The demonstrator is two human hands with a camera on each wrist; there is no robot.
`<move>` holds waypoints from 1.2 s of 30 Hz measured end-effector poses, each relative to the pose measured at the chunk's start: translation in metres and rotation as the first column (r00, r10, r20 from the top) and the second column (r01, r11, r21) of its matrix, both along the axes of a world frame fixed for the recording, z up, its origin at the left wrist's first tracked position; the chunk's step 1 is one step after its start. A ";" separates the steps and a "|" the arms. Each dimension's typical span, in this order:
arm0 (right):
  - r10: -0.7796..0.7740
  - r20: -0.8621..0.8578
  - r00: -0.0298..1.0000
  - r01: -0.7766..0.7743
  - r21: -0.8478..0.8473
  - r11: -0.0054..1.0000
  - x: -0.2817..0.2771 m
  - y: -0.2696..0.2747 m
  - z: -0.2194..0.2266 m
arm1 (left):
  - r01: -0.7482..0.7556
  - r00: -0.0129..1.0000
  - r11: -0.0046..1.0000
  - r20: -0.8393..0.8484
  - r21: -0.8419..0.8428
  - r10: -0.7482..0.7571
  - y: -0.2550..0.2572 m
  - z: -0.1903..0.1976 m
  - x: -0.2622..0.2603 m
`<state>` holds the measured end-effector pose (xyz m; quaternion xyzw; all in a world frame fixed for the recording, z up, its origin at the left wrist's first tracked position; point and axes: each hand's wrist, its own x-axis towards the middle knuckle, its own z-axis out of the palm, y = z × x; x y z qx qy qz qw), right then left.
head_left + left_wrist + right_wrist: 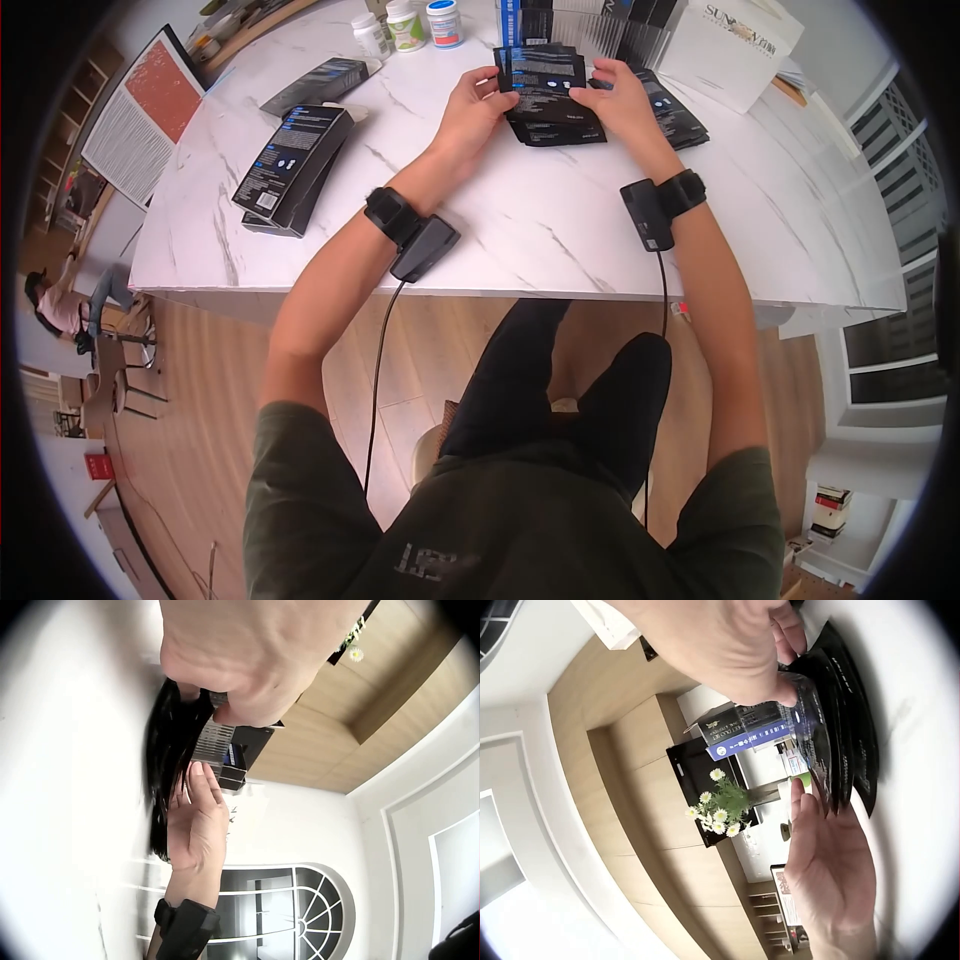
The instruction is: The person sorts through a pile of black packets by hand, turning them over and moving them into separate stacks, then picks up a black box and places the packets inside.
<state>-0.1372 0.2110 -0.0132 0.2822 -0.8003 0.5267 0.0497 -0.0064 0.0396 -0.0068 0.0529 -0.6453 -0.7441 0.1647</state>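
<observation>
A pile of flat black packets [548, 82] with small printed text lies at the far middle of the table. My left hand [472, 118] holds its left side, thumb on the top packet and fingers along the edge. From the right, my right hand [628, 108] grips the opposite side, its thumb also on the upper face. The right wrist view shows the packets [844, 727] fanned into several layers, with the right thumb pressed on the front one. More black packets [682, 118] lie beside the right hand, partly covered by it.
Two black boxes [292, 165] are stacked at the left, with another dark box [318, 85] behind them. Several pill bottles [406, 28] stand at the back. A clear ribbed container [590, 32] and a white paper bag [735, 50] are behind the packets.
</observation>
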 end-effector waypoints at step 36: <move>0.410 -0.120 0.904 -0.403 -0.556 0.727 0.053 -0.011 0.035 | 0.013 0.929 0.975 -0.358 -0.220 -0.093 0.009 0.007 0.003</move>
